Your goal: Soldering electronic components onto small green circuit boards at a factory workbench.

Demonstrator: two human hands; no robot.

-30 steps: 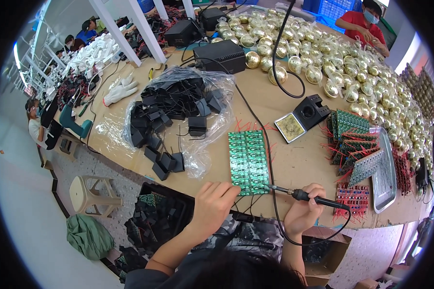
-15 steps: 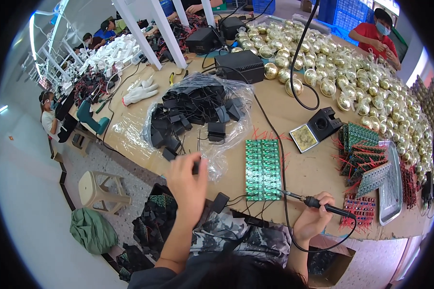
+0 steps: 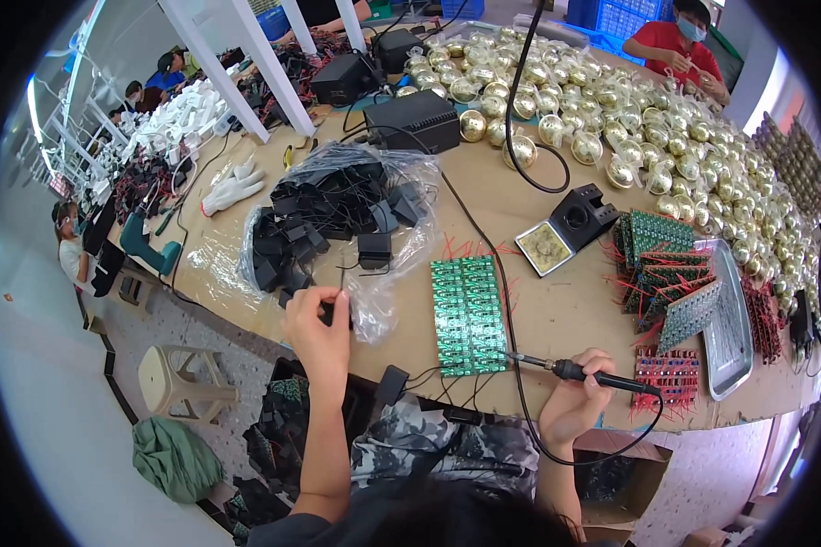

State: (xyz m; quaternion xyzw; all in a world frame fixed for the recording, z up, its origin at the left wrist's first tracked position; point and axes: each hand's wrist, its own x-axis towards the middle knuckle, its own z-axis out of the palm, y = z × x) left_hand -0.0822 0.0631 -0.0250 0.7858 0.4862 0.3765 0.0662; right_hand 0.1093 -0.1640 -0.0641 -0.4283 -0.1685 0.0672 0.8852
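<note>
My right hand holds a soldering iron like a pen. The iron's tip is at the lower right edge of a green circuit board panel lying on the table. My left hand is closed on a small black box, mostly hidden by my fingers, at the near edge of a clear plastic bag. Similar black boxes with thin wires are heaped in that bag. Another black box lies at the table edge, left of the panel's lower end, with wires running toward the panel.
A soldering stand with a sponge tray sits beyond the panel. Stacked circuit boards and a metal tray are at right. Gold domes cover the far right. The iron's cable hangs over the table. A person in red works across.
The view has shifted, with the table's contents appearing further left. My left hand has moved slightly left, keeping its pinch. My right hand still holds the soldering iron at the panel's edge.
</note>
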